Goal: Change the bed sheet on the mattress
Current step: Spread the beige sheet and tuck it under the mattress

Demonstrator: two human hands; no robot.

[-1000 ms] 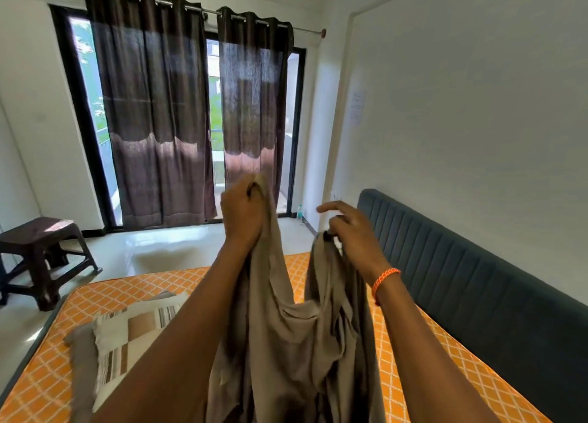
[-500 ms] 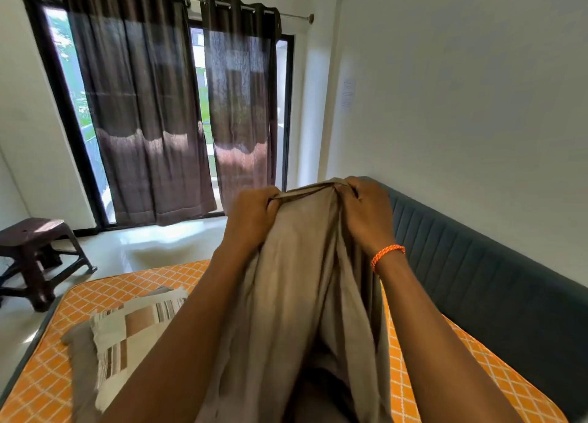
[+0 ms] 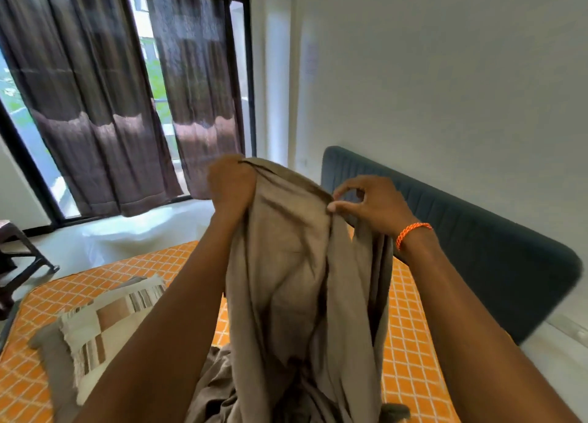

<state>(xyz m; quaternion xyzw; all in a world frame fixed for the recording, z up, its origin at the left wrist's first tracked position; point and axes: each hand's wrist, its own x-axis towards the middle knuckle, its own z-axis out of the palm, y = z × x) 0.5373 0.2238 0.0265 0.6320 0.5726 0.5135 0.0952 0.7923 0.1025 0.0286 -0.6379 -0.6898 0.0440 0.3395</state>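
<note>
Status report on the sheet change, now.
Left hand fisted on the beige sheet, right hand pinching its top edge. Sheet held up, bunched, not spread. Mattress bare; striped pillow lying on it, in the way.

- The bed is being topped by a bare orange mattress (image 3: 410, 333) with a white lattice print.
- A folded striped cloth (image 3: 105, 324) is lying on the mattress's left part, over a grey piece.
- The bunched lower part of a beige sheet (image 3: 222, 387) is resting on the mattress at the near edge.
- A dark teal headboard (image 3: 477, 235) is standing along the mattress's right side.
</note>
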